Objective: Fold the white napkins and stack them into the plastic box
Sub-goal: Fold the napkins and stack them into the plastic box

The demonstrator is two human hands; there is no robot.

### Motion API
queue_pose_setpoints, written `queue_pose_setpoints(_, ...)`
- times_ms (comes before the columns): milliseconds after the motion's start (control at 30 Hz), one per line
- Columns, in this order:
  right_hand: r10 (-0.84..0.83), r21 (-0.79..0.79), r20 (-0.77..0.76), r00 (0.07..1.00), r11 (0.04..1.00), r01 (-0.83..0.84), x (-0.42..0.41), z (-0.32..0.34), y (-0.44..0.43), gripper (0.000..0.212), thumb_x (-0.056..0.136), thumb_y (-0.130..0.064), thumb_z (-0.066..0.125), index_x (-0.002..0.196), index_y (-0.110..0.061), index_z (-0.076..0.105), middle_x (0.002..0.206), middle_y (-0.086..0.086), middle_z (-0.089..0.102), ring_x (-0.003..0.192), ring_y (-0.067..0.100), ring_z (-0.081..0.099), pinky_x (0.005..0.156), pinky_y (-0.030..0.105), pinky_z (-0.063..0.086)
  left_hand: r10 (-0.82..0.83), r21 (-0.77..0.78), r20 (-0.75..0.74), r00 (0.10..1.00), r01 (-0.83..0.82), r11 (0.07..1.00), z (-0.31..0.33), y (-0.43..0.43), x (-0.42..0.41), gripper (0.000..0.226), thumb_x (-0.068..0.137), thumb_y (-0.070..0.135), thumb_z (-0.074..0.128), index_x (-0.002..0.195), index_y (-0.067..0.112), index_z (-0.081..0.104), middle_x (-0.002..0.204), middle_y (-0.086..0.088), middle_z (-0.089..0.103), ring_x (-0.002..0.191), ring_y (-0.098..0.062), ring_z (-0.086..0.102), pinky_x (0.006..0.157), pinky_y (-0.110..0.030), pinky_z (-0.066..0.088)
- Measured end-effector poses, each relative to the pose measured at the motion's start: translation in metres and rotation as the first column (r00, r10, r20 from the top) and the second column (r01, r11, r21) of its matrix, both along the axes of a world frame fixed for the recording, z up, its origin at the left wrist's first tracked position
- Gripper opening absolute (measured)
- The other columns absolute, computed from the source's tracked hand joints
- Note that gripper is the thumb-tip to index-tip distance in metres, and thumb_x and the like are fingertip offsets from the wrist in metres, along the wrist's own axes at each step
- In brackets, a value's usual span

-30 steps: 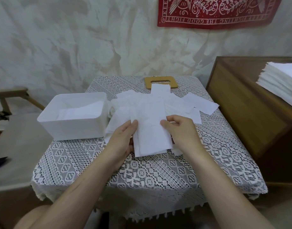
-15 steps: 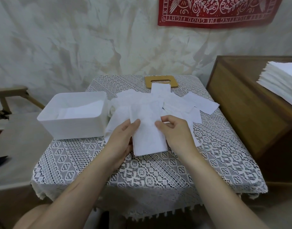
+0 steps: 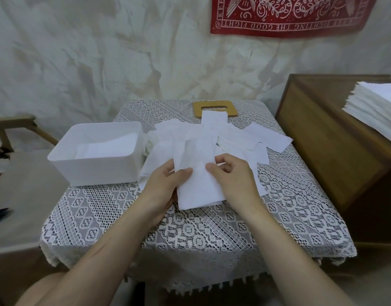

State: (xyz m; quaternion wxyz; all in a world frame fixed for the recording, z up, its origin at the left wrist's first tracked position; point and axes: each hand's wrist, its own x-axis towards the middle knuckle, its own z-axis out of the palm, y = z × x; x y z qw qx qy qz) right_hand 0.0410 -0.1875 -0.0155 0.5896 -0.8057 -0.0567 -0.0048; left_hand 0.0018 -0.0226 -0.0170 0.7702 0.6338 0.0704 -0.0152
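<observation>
At the counter's left edge stands the white plastic box (image 3: 95, 173), open at the top, with folded napkins (image 3: 106, 149) lying flat inside. Just right of the box, the left grip (image 3: 165, 184) pinches the left edge of a long folded napkin (image 3: 199, 188), thumb on top and the fingers tucked behind the paper. This napkin lies between the two grips at the middle of the counter (image 3: 212, 235), its near end resting on the lace cloth and pointing toward the counter's near edge. The right grip (image 3: 234, 175) holds the napkin's right edge, thumb pressed on top and forefinger curled above it. Behind and to the right of the grips, loose napkins (image 3: 267, 138) spread toward the far edge, one overlapping a tan wooden board (image 3: 199, 106) there. Right of the counter stands a wooden cabinet (image 3: 322, 140) carrying a tall napkin stack (image 3: 377, 107).
</observation>
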Motion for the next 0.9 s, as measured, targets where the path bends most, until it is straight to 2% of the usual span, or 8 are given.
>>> queue_pose_setpoints(167,-0.018,-0.011,0.023,1.000,1.000,0.018,0.003,-0.001,-0.005,0.012,0.088,-0.036,0.074,0.089,-0.029,0.065,0.073,-0.006,0.064,0.078,0.020,0.067,0.074,0.045,0.053,-0.002,-0.014,-0.001,1.000,0.002,1.000,0.000,0.001,0.000,0.027,0.101,0.009,0.059,0.126,0.015,0.066,0.113,-0.004,0.079,0.099,-0.019,0.076,0.075,-0.031,0.061)
queue_pose_setpoints(333,0.033,-0.001,-0.088,0.996,0.999,-0.033,0.004,0.000,-0.008,0.023,0.089,-0.044,0.073,0.106,-0.032,0.063,0.097,-0.007,0.068,0.088,0.010,0.068,0.086,0.041,0.057,0.007,-0.009,-0.005,1.000,-0.007,1.000,0.001,0.001,0.000,0.025,0.102,0.012,0.058,0.125,0.013,0.067,0.113,-0.006,0.078,0.101,-0.022,0.076,0.081,-0.036,0.060)
queue_pose_setpoints(367,0.051,0.032,-0.132,0.990,0.998,-0.047,0.004,0.001,-0.009,0.023,0.090,-0.046,0.072,0.107,-0.033,0.063,0.097,-0.008,0.070,0.085,0.006,0.070,0.083,0.039,0.059,0.008,-0.011,-0.005,1.000,-0.008,1.000,0.001,0.001,0.000,0.025,0.102,0.012,0.057,0.125,0.013,0.067,0.114,-0.006,0.078,0.102,-0.022,0.075,0.083,-0.037,0.060)
queue_pose_setpoints(433,0.114,0.109,-0.206,0.972,0.990,-0.094,0.001,0.006,-0.011,0.018,0.095,-0.041,0.068,0.106,-0.027,0.065,0.073,-0.016,0.067,0.055,-0.006,0.061,0.055,0.018,0.051,0.010,-0.022,-0.006,1.000,-0.010,1.000,0.002,0.001,-0.001,0.024,0.104,0.011,0.054,0.123,0.013,0.068,0.113,-0.005,0.079,0.101,-0.020,0.076,0.085,-0.038,0.061)
queue_pose_setpoints(500,0.161,0.167,-0.233,0.959,0.978,-0.124,0.000,0.009,-0.014,0.015,0.100,-0.029,0.065,0.099,-0.014,0.068,0.044,-0.019,0.052,0.033,-0.003,0.046,0.037,0.010,0.033,0.013,-0.030,-0.010,1.000,-0.014,0.999,0.003,0.000,-0.001,0.023,0.105,0.011,0.052,0.121,0.014,0.068,0.110,-0.003,0.079,0.097,-0.017,0.076,0.081,-0.036,0.061)
queue_pose_setpoints(667,0.121,0.186,-0.194,0.973,0.979,-0.085,0.000,0.008,-0.013,0.016,0.099,-0.020,0.066,0.092,-0.005,0.069,0.040,-0.018,0.048,0.033,-0.001,0.043,0.037,0.011,0.031,0.033,-0.017,-0.015,0.999,-0.034,0.999,0.004,-0.001,-0.001,0.023,0.107,0.013,0.048,0.113,0.015,0.070,0.099,0.005,0.080,0.086,-0.009,0.075,0.062,-0.023,0.057)
queue_pose_setpoints(800,0.085,0.172,-0.209,0.974,0.984,-0.049,-0.001,0.006,-0.012,0.019,0.099,-0.023,0.065,0.096,-0.005,0.070,0.040,-0.016,0.047,0.031,0.000,0.038,0.036,0.010,0.027,0.026,0.009,0.008,1.000,-0.026,1.000,0.002,-0.001,-0.001,0.020,0.106,0.014,0.053,0.117,0.015,0.070,0.107,0.000,0.080,0.093,-0.015,0.076,0.065,-0.025,0.058)
queue_pose_setpoints(900,0.077,0.138,-0.192,0.978,0.989,-0.050,-0.001,0.005,-0.013,0.020,0.100,-0.024,0.065,0.093,-0.006,0.070,0.040,-0.015,0.046,0.031,0.001,0.036,0.037,0.010,0.027,0.031,0.035,0.024,0.999,-0.032,0.999,-0.001,0.000,0.000,0.021,0.102,0.012,0.059,0.120,0.015,0.069,0.110,-0.004,0.079,0.099,-0.022,0.076,0.078,-0.035,0.062)
